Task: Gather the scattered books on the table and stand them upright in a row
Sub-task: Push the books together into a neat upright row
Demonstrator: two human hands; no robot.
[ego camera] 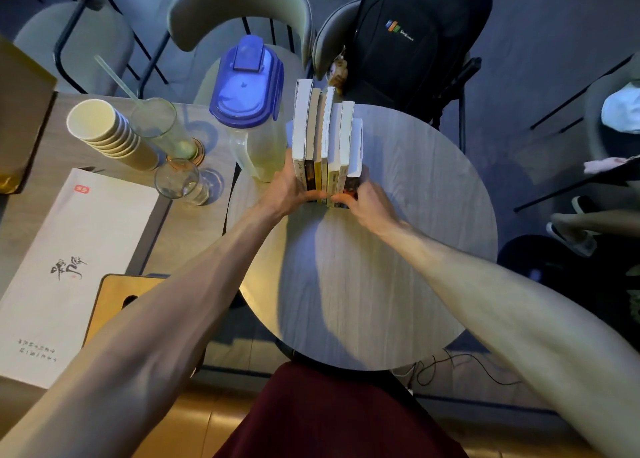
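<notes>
Books (323, 135) upright near far table (415, 222) rim, beside jug (247, 111); left hand (289, 189) and right hand (365, 204) clasp them.

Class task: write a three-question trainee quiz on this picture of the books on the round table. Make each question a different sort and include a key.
1. True or false: the books lie flat in a pile.
2. What stands just left of the row? A) a blue-lidded pitcher B) a laptop C) a vase
3. Short answer: which hands hold the row?
Key: 1 false, they stand upright. 2 A. 3 both, the left hand and the right hand.
</notes>
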